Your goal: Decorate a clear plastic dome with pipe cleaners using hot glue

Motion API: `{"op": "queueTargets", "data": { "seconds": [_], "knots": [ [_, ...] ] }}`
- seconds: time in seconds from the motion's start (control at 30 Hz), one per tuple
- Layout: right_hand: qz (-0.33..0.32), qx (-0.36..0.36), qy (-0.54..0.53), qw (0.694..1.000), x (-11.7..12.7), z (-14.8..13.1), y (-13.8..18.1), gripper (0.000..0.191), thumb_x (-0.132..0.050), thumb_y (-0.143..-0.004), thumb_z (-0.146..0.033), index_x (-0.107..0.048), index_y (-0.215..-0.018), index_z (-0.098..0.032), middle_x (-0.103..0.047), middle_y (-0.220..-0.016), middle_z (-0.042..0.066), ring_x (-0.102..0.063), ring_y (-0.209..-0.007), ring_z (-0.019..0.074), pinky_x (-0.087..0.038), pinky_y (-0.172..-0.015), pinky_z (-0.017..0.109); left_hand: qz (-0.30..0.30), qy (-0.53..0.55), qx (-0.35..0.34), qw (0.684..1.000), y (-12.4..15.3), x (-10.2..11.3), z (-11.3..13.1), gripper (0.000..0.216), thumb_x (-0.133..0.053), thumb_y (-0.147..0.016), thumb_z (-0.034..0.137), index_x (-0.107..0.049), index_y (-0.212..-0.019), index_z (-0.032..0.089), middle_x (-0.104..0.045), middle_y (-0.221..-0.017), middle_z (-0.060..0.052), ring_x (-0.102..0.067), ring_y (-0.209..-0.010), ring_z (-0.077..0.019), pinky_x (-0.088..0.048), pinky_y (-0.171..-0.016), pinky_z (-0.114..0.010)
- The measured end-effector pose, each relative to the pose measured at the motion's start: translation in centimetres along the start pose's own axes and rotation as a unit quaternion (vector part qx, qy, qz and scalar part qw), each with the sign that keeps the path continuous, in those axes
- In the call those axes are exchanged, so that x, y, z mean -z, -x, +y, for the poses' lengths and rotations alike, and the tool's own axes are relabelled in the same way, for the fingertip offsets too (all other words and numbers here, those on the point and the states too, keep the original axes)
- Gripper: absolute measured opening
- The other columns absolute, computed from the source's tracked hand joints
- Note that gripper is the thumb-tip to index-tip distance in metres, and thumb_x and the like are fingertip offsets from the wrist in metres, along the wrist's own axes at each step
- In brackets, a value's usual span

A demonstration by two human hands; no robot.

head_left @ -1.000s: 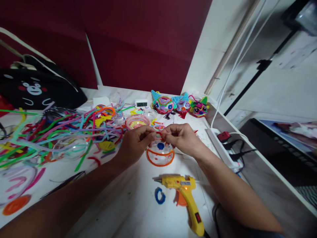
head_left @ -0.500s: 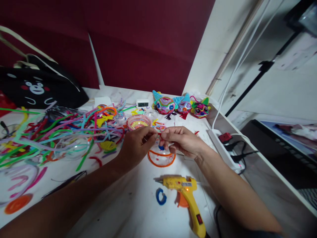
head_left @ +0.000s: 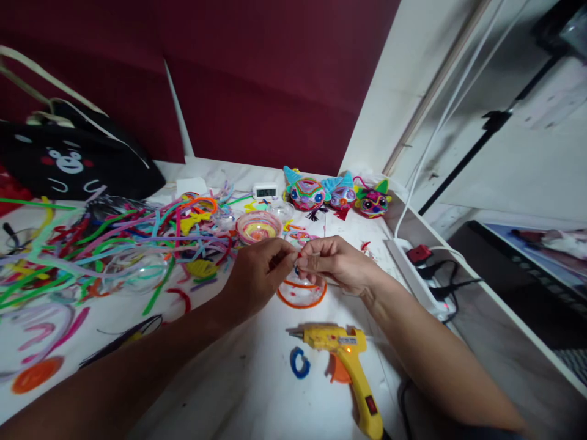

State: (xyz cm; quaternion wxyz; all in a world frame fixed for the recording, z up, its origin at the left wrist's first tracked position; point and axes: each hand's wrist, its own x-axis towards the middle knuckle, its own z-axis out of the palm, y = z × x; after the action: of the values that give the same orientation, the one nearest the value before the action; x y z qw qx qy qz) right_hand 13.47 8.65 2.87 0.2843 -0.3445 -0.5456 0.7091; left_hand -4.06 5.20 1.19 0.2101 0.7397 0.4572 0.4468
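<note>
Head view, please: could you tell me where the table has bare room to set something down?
The widest bare patch of the table lies near its front edge, between the left forearm and the blue loop by the glue gun. The left half is crowded with pipe cleaners; the back right holds three masks and a power strip.

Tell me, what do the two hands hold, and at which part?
Both the left hand and right hand pinch a small red pipe-cleaner piece between their fingertips, one at each end. Its shape is too small to tell.
</note>
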Motion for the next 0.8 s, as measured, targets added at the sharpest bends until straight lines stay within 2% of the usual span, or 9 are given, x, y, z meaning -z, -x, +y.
{"op": "queueTargets", "data": {
  "seconds": [0.1, 0.23, 0.33, 0.57, 0.8],
  "knots": [
    [0.000, 0.004, 0.001, 1.000, 0.1, 0.0, 0.0, 0.032, -0.088, -0.057, -0.034, -0.066, -0.066, -0.012, -0.064, -0.054, -0.002, -0.053, -0.042, 0.0049, -0.040, -0.038, 0.014, -0.023, 0.080, 0.054, 0.995, -0.2, -0.1, -0.2, 0.018, -0.058, -0.085, 0.031, -0.064, -0.081, 0.015, -0.060, -0.059, 0.003, -0.053, -0.050, -0.0091, -0.041, -0.047, -0.019],
    [-0.010, 0.004, -0.023, 1.000, 0.8, -0.1, -0.1, 0.032, -0.086, -0.062, -0.036, -0.067, -0.069, -0.012, -0.065, -0.061, 0.000, -0.054, -0.046, 0.0050, -0.040, -0.038, 0.013, -0.073, 0.235, 0.153, 0.957, -0.8, 0.1, -0.5, 0.021, -0.061, -0.082, 0.037, -0.060, -0.082, 0.015, -0.061, -0.062, 0.002, -0.055, -0.048, -0.0102, -0.043, -0.040, -0.019],
    [-0.017, 0.004, -0.043, 0.999, 1.4, 0.0, -0.2, 0.029, -0.085, -0.064, -0.033, -0.066, -0.069, -0.012, -0.066, -0.063, 0.000, -0.053, -0.048, 0.0049, -0.040, -0.038, 0.012, -0.087, 0.280, 0.189, 0.937, -1.0, 0.2, -0.5, 0.025, -0.062, -0.080, 0.038, -0.059, -0.075, 0.014, -0.062, -0.063, 0.001, -0.056, -0.048, -0.0101, -0.043, -0.038, -0.019],
    [-0.080, -0.005, -0.064, 0.995, 2.0, 0.3, -0.2, 0.022, -0.077, -0.076, -0.032, -0.070, -0.081, -0.011, -0.069, -0.073, 0.004, -0.059, -0.054, 0.0068, -0.045, -0.041, 0.013, -0.062, 0.283, 0.204, 0.935, -1.1, 0.3, -0.3, 0.023, -0.064, -0.078, 0.035, -0.060, -0.072, 0.013, -0.060, -0.059, 0.001, -0.052, -0.045, -0.0079, -0.042, -0.039, -0.018],
    [-0.073, -0.008, -0.051, 0.996, 1.9, 0.1, -0.2, 0.022, -0.082, -0.070, -0.028, -0.070, -0.077, -0.011, -0.069, -0.068, 0.003, -0.058, -0.051, 0.0065, -0.043, -0.040, 0.013, -0.055, 0.286, 0.196, 0.936, -1.1, 0.2, -0.4, 0.024, -0.066, -0.077, 0.035, -0.059, -0.070, 0.013, -0.059, -0.058, 0.002, -0.052, -0.045, -0.0081, -0.042, -0.038, -0.017]
  ]
}}
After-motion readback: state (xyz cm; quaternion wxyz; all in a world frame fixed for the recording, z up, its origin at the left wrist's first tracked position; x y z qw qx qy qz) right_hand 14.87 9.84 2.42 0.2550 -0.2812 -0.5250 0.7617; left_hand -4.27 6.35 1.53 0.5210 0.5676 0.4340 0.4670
